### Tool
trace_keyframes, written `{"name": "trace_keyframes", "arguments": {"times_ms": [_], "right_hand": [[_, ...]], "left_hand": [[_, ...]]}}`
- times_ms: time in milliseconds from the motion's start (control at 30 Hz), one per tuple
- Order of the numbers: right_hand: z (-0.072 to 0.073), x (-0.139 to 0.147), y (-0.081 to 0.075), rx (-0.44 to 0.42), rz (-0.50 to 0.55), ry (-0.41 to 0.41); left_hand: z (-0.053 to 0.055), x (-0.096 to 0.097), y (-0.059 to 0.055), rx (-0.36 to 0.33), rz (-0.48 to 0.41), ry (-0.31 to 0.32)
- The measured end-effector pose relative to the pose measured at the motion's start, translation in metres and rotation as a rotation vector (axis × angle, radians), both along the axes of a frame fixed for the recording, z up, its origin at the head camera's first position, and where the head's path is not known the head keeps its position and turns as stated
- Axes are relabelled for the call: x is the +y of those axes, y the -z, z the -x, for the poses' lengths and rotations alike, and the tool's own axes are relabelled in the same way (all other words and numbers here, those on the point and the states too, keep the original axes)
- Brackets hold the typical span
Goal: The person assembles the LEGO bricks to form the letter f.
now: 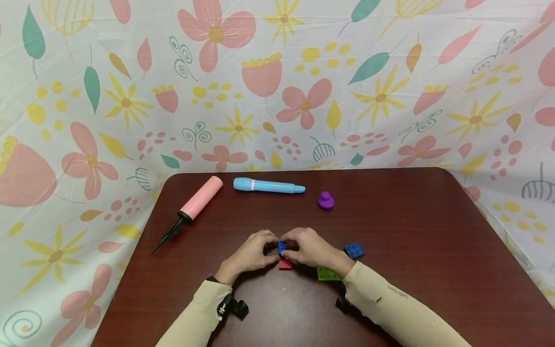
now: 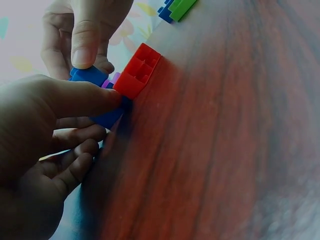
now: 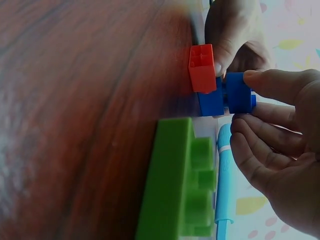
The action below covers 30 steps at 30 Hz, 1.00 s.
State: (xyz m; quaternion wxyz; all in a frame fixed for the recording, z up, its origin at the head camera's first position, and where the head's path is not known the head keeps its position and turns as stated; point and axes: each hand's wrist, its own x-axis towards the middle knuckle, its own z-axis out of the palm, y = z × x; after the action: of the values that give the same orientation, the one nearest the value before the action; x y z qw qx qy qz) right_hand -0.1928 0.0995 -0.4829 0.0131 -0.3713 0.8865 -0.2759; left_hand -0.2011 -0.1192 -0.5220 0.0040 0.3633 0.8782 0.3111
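Observation:
Near the table's middle, my left hand point(image 1: 249, 253) and right hand point(image 1: 310, 248) meet around small toy building bricks. My right thumb and fingers pinch an upper blue brick point(image 3: 239, 92). Just under it is a lower blue brick point(image 3: 211, 104), with studs showing in the narrow gap; whether the two are fully joined I cannot tell. My left hand grips the lower brick, its thumb lying by the red brick point(image 2: 137, 70). That red brick adjoins the lower blue one on the side toward me, its hollow face showing in both wrist views.
A green brick point(image 1: 328, 273) and another blue brick point(image 1: 354, 250) lie by my right forearm. Farther back are a pink pump point(image 1: 201, 197) with a black nozzle, a light blue pen-shaped object point(image 1: 270, 186) and a purple knob-like piece point(image 1: 326, 200). A floral cloth point(image 1: 303, 72) hangs behind the table.

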Motion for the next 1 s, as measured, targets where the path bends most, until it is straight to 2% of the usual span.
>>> {"name": "trace_keyframes", "arguments": {"times_ms": [267, 667, 1000], "right_hand": [[-0.0004, -0.0031, 0.0007, 0.025, -0.012, 0.005], [-0.0007, -0.0079, -0.005, 0.09, -0.049, 0.007], [-0.0008, -0.0088, -0.0046, 0.071, -0.051, 0.021]], "left_hand": [[0.0003, -0.0004, 0.0002, -0.014, -0.001, 0.002], [0.0013, 0.0002, -0.0014, 0.0, 0.005, -0.005], [0.0011, -0.0004, -0.0021, -0.006, -0.005, 0.001]]}}
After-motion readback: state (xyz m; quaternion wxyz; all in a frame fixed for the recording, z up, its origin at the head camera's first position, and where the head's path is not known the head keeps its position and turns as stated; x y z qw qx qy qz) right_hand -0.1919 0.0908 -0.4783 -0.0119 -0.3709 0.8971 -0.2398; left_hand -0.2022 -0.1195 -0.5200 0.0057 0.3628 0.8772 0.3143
